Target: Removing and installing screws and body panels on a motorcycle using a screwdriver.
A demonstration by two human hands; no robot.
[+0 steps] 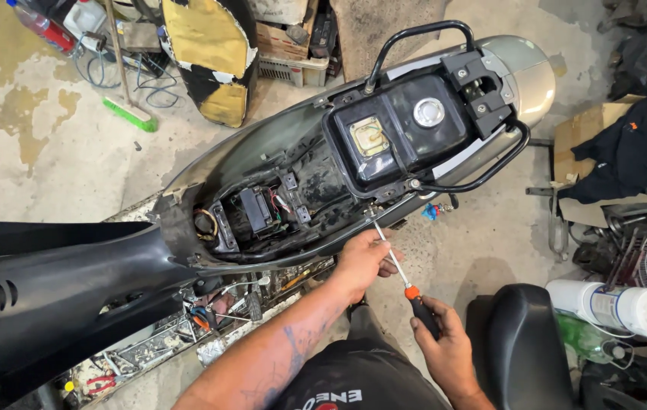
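Above and to the right of the hands, a tan cardboard box point(593, 129) sits on the floor with dark cloth point(635, 152) draped over it. Just right of the right hand lies a white plastic cylinder point(616, 307) with a pale printed label. Far up and left, a green-bristled broom point(130, 112) rests on stained concrete.

The right hand point(445, 345) is closed around the black grip of a screwdriver point(403, 277), which has an orange collar and a thin steel shaft. The left hand point(361, 258) pinches that shaft partway up. The tip points up at a bolt on the rim of a scooter point(263, 144) with its seat off, where a glossy black fuel tank point(399, 137) with a chrome cap shows. A padded black seat point(525, 345) stands just beside the right hand.
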